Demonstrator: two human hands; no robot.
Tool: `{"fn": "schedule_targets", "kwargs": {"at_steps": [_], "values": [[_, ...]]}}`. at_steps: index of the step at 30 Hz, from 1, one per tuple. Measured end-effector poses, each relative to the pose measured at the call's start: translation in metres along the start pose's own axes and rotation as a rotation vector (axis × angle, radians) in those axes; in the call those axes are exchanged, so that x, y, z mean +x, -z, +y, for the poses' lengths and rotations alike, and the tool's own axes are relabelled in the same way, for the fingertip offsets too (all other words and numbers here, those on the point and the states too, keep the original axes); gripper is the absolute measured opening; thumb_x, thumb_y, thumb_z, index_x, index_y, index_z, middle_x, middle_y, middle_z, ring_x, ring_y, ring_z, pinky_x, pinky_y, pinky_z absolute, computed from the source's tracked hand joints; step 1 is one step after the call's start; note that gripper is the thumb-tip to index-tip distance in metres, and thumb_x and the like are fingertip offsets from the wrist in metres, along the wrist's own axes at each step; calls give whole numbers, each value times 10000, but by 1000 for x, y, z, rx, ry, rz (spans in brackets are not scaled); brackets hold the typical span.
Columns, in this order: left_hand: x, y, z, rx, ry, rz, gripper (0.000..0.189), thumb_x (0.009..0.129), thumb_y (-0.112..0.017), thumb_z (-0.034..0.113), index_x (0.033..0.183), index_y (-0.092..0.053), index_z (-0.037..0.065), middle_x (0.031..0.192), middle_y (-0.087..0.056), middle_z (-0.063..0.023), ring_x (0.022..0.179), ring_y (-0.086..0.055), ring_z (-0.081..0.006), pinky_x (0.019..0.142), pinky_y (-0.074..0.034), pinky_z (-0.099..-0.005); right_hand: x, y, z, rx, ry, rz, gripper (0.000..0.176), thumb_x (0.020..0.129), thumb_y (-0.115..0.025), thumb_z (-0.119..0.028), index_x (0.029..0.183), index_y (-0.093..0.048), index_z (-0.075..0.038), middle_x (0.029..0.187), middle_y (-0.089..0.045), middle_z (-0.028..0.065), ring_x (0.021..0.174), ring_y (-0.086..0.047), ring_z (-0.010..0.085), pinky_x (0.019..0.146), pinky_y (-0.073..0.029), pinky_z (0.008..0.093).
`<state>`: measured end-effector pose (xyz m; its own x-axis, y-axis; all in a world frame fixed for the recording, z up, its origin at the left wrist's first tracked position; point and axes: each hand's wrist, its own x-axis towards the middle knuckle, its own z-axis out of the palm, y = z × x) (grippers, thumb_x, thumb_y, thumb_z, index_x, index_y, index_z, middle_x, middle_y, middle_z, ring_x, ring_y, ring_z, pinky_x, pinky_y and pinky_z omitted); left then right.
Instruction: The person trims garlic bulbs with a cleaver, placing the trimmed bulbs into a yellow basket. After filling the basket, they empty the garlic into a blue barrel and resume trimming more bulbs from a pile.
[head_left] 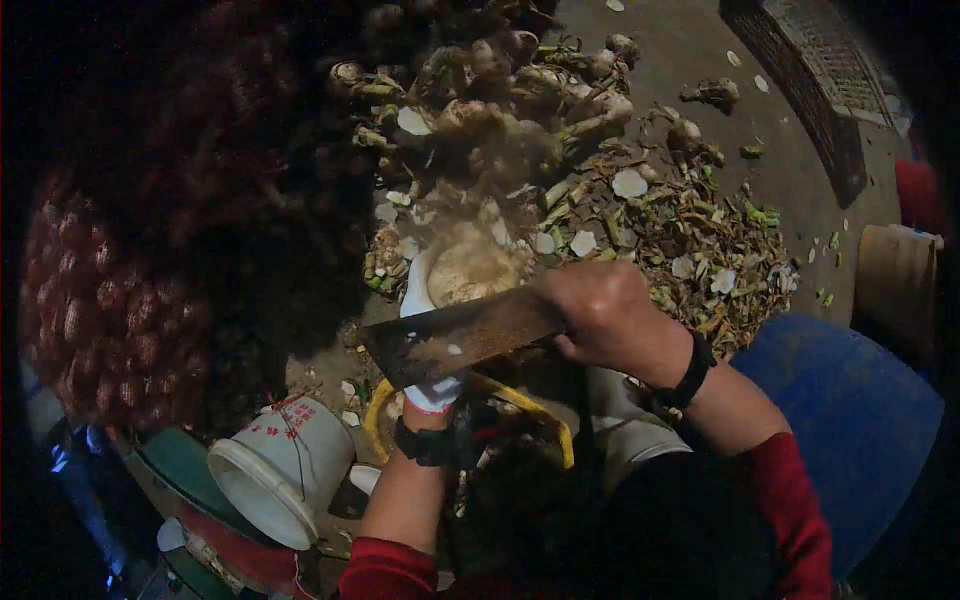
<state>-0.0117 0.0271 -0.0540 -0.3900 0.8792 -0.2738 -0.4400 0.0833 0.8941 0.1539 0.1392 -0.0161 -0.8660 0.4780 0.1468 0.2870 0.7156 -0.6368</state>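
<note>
Gripping the wide dark metal cleaver (460, 336), right hand (612, 308) is clenched, probably for firm control | beyond blade, pale round bulb (472, 262) beside white-gloved left hand (417, 288), seemingly for steadying; its fingers hidden, cannot tell | farther: brown-green trimmings (715, 225), heaped stalked bulbs (468, 112)

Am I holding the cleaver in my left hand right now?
No, your right hand holds the cleaver by one end, while your white-gloved left hand is partly hidden behind it.
</note>
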Motion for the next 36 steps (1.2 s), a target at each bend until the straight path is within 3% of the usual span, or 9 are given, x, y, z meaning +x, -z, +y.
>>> {"fn": "schedule_targets", "kwargs": {"at_steps": [10, 15, 17, 18, 24, 27, 30, 32, 36], "values": [[-15, -20, 26, 434, -19, 66, 537, 706, -655, 158, 1141, -402, -31, 879, -636, -113, 828, -601, -166, 717, -485, -281, -3, -33, 40, 29, 92, 84, 494, 404, -698, -77, 871, -537, -60, 659, -561, 92, 595, -574, 285, 497, -459, 372], [-23, -20, 22, 505, -123, 76, 443, 703, -661, 144, 1080, -496, -18, 958, -618, -121, 873, -595, -175, 753, -481, -291, -16, -59, 72, -180, -153, 1, 269, 589, -647, -131, 849, -603, -79, 610, -578, 123, 587, -586, 308, 515, -475, 379], [-34, -48, 55, 795, -322, -129, 476, 670, -685, 182, 1072, -518, -12, 982, -606, -126, 883, -596, -183, 785, -469, -301, -29, -46, 105, 16, -425, 118, 270, 606, -666, -174, 849, -633, -59, 652, -600, 168, 614, -592, 330, 546, -485, 374], [-31, -53, 52, 425, 96, 148, 581, 611, -720, 203, 1103, -502, -14, 976, -606, -135, 897, -592, -182, 803, -459, -300, -25, -26, 89, 176, -386, 202, 214, 670, -647, -179, 828, -641, -35, 710, -625, 179, 626, -613, 300, 571, -486, 338], [-2, -36, 35, 446, 6, 29, 737, 544, -743, 130, 1184, -407, -14, 1033, -573, -98, 938, -564, -173, 834, -453, -296, -4, -19, 3, 1013, -662, 94, 206, 722, -615, -127, 887, -636, -6, 704, -642, 89, 646, -586, 100, 582, -466, 266], [-4, -31, 32, 409, -12, -3, 730, 548, -743, 138, 1168, -391, -17, 1038, -573, -103, 955, -565, -192, 839, -456, -304, 1, -8, -2, 846, -670, 24, 221, 717, -619, -140, 889, -631, -1, 738, -652, 80, 679, -564, 54, 605, -465, 251], [-1, -7, 13, 559, -136, 28, 674, 583, -732, 150, 1144, -393, -10, 1054, -562, -108, 956, -568, -206, 838, -462, -309, 1, -25, 3, 688, -398, 127, 270, 626, -626, -64, 890, -621, -7, 768, -638, 117, 679, -612, 172, 630, -478, 288], [-6, -4, 11, -97, 84, 17, 585, 638, -719, 234, 1103, -437, 18, 1062, -553, -100, 929, -576, -202, 814, -482, -313, 0, -24, 1, 546, -146, 178, 378, 537, -631, -21, 915, -605, -16, 790, -612, 155, 724, -607, 325, 643, -489, 338], [-22, -6, 3, -350, 171, 222, 571, 665, -697, 304, 1121, -462, 53, 1086, -541, -101, 946, -568, -231, 827, -483, -356, 0, -25, 3, 429, -18, 288, 360, 560, -623, -14, 919, -594, -13, 785, -611, 149, 728, -608, 322, 645, -489, 341]]}}
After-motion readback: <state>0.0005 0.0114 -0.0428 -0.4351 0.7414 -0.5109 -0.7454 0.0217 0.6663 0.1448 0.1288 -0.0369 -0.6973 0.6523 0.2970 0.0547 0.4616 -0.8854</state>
